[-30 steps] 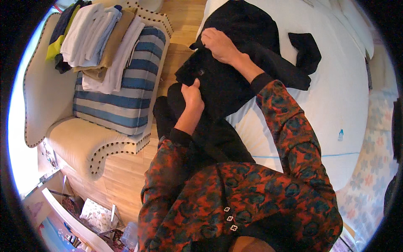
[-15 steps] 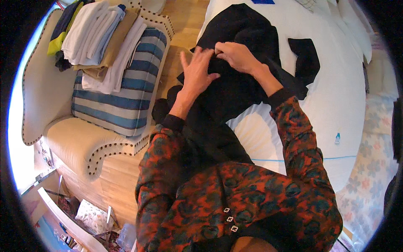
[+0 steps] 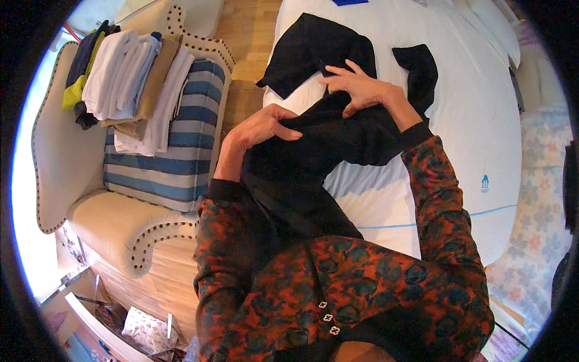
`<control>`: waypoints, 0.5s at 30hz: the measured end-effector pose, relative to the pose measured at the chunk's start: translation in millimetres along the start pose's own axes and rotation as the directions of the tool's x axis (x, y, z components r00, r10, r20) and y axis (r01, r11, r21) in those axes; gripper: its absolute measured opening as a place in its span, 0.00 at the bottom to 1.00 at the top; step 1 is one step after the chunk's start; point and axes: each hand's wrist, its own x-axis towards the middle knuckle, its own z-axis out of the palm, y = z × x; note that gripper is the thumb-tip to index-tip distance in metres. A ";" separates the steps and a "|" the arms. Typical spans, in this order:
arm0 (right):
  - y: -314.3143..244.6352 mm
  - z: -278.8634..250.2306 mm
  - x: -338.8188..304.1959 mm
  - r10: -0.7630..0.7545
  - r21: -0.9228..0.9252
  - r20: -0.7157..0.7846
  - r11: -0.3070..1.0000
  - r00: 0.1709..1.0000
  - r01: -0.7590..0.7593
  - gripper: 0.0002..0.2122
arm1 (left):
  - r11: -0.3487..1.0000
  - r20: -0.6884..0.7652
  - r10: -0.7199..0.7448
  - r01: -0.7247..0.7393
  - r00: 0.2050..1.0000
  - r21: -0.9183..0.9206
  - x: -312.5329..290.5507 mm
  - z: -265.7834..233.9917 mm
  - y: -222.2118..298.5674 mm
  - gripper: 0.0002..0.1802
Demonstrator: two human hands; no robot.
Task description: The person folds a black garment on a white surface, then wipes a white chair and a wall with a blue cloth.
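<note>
A black garment (image 3: 368, 142) lies partly on the white bed and partly across my front; its exact kind is not clear. At its near left part, my left hand (image 3: 262, 127) pinches the cloth, thumb on top and fingers curled beneath the edge. Over the garment's middle, my right hand (image 3: 362, 92) has its fingers spread, with the thumb down against the fabric. One black flap stretches toward the far left, and a narrow sleeve-like piece curves beyond my right wrist. Where the cloth meets my dark legwear, the border is hard to see.
To the left stands a cream studded armchair (image 3: 99, 214) with a striped blue-grey cushion (image 3: 193, 136). Folded clothes (image 3: 129, 84) are piled on it. The white bed sheet (image 3: 476, 139) spreads to the right. A blue item (image 3: 350, 2) sits at the far edge. Wooden floor (image 3: 241, 42) shows between chair and bed.
My hands have moved apart, the left nearer to me and the right outward. The garment's near part has been drawn toward me, baring sheet beside the far flap.
</note>
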 end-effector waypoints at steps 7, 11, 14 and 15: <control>-28.3 4.9 -41.8 0.265 0.228 -0.169 0.948 0.949 -0.224 0.14 | 0.703 -0.092 0.209 -0.084 0.974 0.706 31.1 -12.2 -16.1 0.33; -52.8 -3.0 -64.6 0.329 0.350 -0.240 0.907 0.913 -0.235 0.14 | 0.684 -0.078 0.507 -0.345 0.859 0.643 63.2 44.3 19.0 0.47; -71.6 -9.3 -73.9 0.305 0.408 -0.276 0.896 0.912 -0.176 0.14 | 0.714 -0.065 0.259 -0.146 0.964 0.684 78.1 72.2 25.8 0.36; -73.6 -8.8 -79.5 0.304 0.411 -0.264 0.894 0.915 -0.178 0.15 | 0.770 -0.037 0.214 -0.145 0.976 0.622 73.9 76.5 26.1 0.24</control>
